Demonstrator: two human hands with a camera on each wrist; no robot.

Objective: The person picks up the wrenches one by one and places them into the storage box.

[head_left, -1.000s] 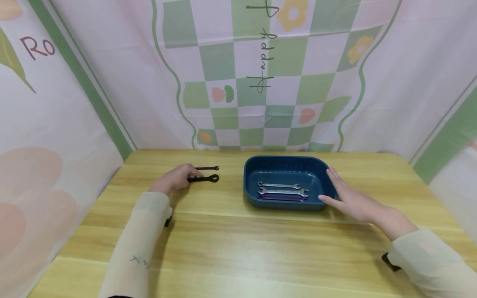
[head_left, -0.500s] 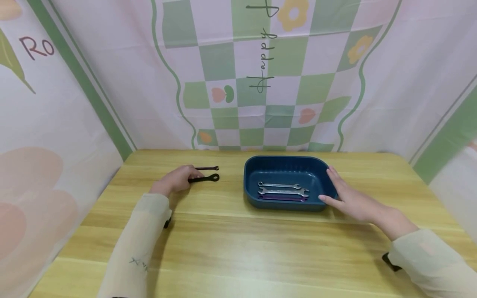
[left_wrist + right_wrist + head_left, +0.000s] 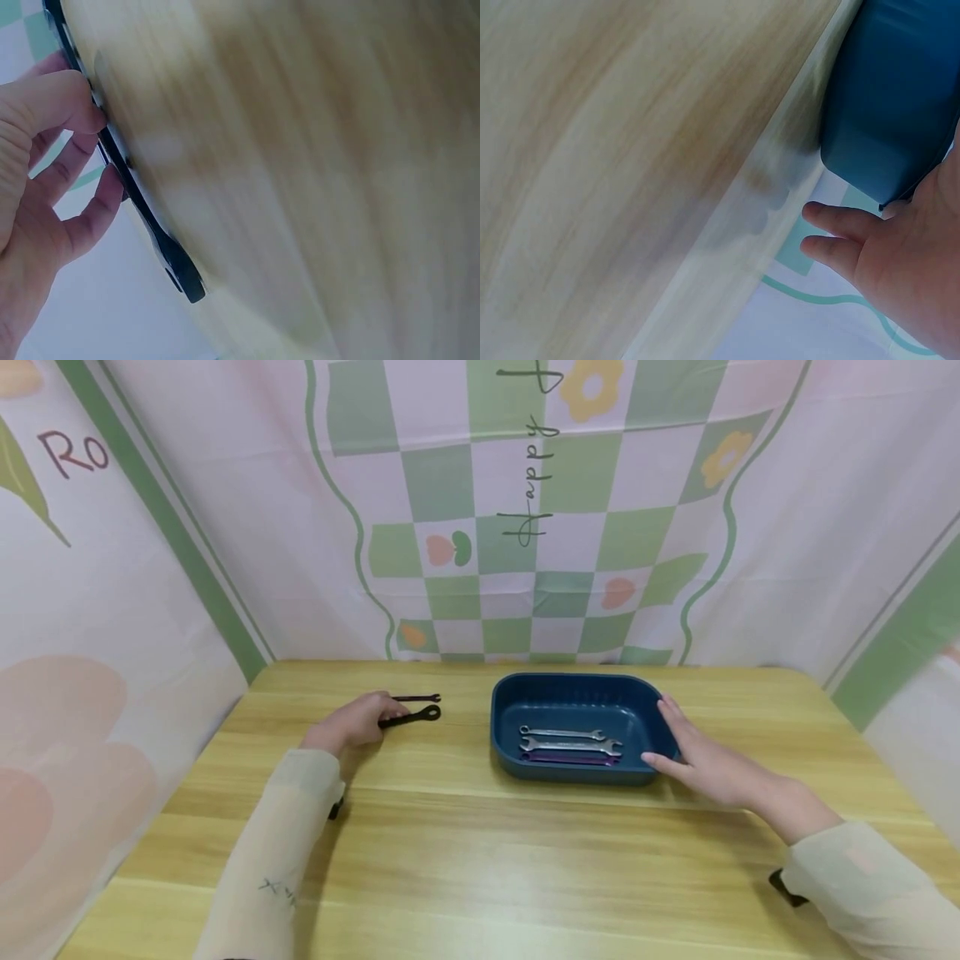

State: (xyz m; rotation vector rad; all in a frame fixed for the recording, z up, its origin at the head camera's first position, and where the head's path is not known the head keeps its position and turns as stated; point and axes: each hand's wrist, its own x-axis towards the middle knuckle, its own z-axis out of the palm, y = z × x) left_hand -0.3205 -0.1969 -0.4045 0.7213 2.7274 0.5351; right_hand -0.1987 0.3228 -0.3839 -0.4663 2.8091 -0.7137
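Observation:
My left hand (image 3: 352,720) pinches a black wrench (image 3: 150,210) between thumb and fingertips. Its ring end (image 3: 430,713) points right toward the box; the fingers cover part of the handle. Just beyond it on the table lies a thinner dark wrench (image 3: 417,698), partly hidden behind the hand. At the right end of the blue box (image 3: 504,768), my right hand (image 3: 712,768) rests with straight fingers against the rim, thumb over the front corner. Inside the box are a small silver wrench (image 3: 562,732), a larger silver wrench (image 3: 566,745) and a purple wrench (image 3: 570,760), laid side by side.
The wooden table (image 3: 480,868) stretches in front of both hands. A patterned cloth (image 3: 442,485) hangs behind its back edge, with more cloth at both sides. Long sleeves (image 3: 277,852) cover both forearms.
The ring end of the black wrench has swung slightly away toward the back of the table, so the wrench now slants more. The right hand, the box and the wrenches inside have stayed put.

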